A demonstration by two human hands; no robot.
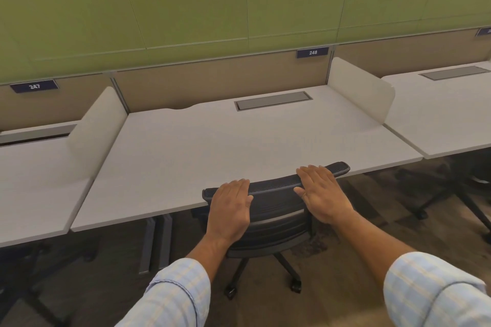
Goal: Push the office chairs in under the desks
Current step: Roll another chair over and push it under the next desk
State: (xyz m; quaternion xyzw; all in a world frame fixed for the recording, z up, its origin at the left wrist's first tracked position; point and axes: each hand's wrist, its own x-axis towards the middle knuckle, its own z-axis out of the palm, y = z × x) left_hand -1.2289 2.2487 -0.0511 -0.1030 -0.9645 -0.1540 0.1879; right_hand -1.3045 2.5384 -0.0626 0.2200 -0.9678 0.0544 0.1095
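Note:
A black mesh-backed office chair [276,210] stands at the front edge of the white desk [212,146] labelled 248, its seat under the desktop and its wheeled base on the carpet. My left hand [229,207] lies flat over the left part of the chair's top rail, fingers together and pointing forward. My right hand [322,192] lies flat over the right part of the same rail. Neither hand curls around the rail; both palms rest on the backrest.
White side dividers [361,87] [98,127] separate this desk from desk 247 on the left and another on the right. A second chair's base [451,194] shows under the right desk. Grey desk legs [156,241] stand left of the chair. A grey cable flap [273,101] sits in the desktop.

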